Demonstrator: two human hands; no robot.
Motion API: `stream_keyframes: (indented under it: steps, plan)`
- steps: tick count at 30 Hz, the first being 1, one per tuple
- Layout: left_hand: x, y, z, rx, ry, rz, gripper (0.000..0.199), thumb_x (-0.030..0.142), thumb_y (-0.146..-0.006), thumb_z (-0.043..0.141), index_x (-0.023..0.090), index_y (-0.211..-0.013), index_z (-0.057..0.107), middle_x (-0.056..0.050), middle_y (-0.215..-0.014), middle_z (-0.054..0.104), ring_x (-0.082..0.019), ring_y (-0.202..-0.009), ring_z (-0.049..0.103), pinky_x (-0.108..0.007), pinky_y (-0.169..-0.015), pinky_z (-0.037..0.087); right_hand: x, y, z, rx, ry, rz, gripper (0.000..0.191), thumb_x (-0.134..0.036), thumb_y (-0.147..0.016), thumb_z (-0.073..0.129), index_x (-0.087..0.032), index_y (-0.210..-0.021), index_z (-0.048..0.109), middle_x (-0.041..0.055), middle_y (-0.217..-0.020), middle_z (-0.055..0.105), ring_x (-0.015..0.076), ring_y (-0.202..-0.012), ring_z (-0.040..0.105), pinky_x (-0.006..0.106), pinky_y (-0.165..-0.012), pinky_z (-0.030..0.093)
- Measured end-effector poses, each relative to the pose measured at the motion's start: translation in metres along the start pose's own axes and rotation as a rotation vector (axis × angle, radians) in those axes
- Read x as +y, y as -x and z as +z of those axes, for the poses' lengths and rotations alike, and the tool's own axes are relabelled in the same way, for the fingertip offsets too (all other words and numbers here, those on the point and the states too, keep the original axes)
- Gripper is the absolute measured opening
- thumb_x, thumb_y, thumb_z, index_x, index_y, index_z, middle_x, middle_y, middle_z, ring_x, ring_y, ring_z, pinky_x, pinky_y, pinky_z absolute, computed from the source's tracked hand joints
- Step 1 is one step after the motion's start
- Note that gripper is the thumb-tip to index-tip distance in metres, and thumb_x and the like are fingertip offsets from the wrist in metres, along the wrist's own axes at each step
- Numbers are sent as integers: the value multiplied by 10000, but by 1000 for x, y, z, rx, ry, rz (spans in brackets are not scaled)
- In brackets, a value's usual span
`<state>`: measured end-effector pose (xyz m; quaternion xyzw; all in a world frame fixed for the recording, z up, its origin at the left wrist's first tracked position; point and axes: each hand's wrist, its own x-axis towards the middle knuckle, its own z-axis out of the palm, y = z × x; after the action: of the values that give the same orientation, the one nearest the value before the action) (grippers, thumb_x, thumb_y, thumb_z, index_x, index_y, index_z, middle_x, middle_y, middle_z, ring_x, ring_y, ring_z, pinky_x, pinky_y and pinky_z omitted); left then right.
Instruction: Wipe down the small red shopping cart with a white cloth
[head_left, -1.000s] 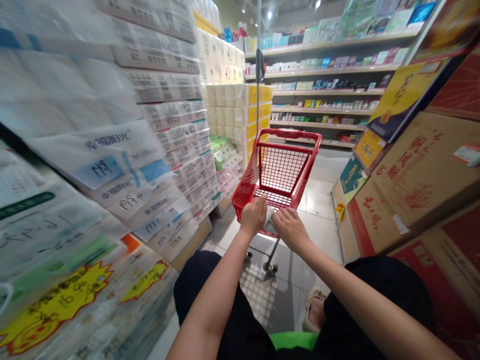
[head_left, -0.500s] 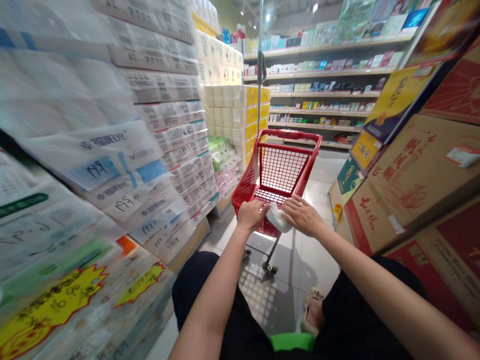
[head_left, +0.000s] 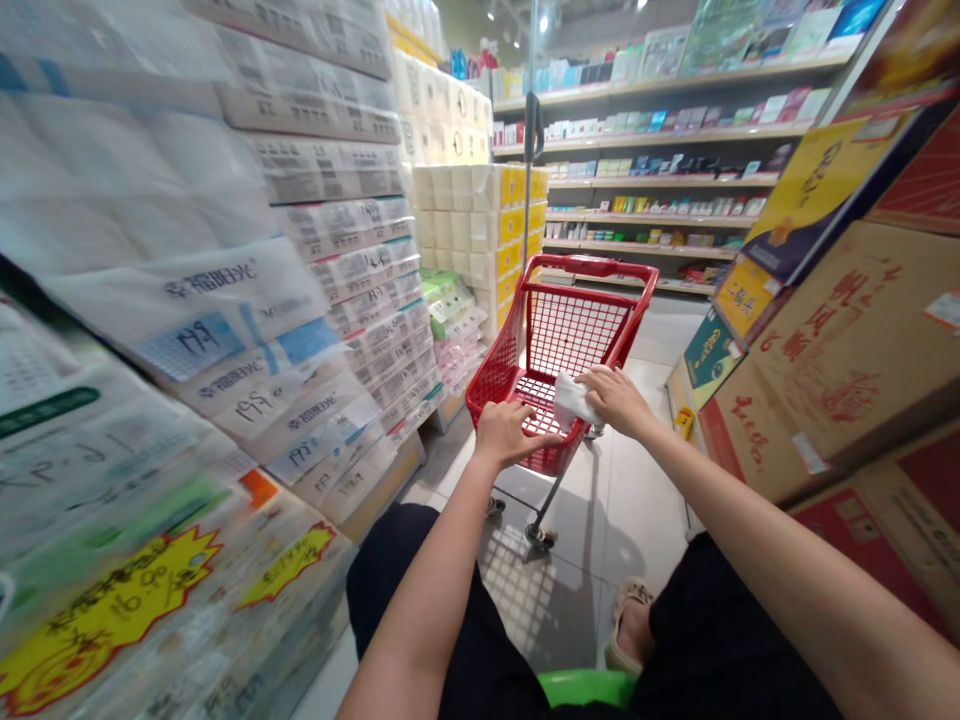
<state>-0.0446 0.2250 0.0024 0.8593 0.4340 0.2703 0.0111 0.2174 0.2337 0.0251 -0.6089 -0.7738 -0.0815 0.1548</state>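
A small red plastic shopping cart with mesh walls stands in front of me on its wheels. My left hand grips its near rim, the thumb stretched along the edge and the fingers bent over the inside. In my right hand is a crumpled white tissue, pressed against the cart's right side near the front corner. Part of the tissue hangs over the basket opening. The fingertips under the tissue are partly hidden.
Wrapped paper packs with handwritten prices are stacked high on my left. Cardboard boxes line the right side. Behind the cart are a glass door's handle and stocked shelves. Something green shows beneath me.
My right hand has moved right and up along the cart rim with the tissue. The left thumb has come off the tissue and now stretches along the rim.
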Motion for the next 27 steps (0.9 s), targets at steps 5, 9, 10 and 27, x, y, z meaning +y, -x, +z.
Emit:
stream_keyframes:
  steps: [5, 9, 10, 27]
  plan:
    - [-5, 0, -4, -29, 45, 7, 535, 757, -809, 559, 262, -947, 710, -28, -959, 709, -215, -932, 628, -366, -869, 365, -33, 31, -4, 35, -74, -245, 343, -161, -873, 444, -251, -1113, 672, 54, -1173, 666, 241, -1271, 462, 492, -1192, 160]
    - [-8, 1, -6, -39, 69, 43, 455, 691, -848, 567, 273, -946, 717, -11, -974, 710, -205, -929, 626, -361, -883, 356, -62, 53, -16, 6, -113, -368, 237, -271, -879, 541, -225, -1064, 681, 88, -1138, 639, 273, -1260, 433, 495, -1160, 236]
    - [-9, 1, -7, -44, 72, 49, 447, 682, -859, 558, 274, -945, 719, -11, -979, 711, -203, -928, 626, -361, -884, 355, -68, 56, -18, -4, -124, -369, 247, -329, -893, 551, -216, -1075, 675, 95, -1158, 628, 278, -1268, 422, 498, -1152, 253]
    - [-17, -5, 1, -3, 7, -24, 594, 547, -1030, 250, 207, -811, 685, -47, -857, 723, -189, -822, 630, -329, -786, 337, -11, 35, -15, 54, 20, -248, 424, -439, -1026, 316, -232, -1222, 629, 51, -1285, 649, 221, -1308, 479, 492, -1201, 188]
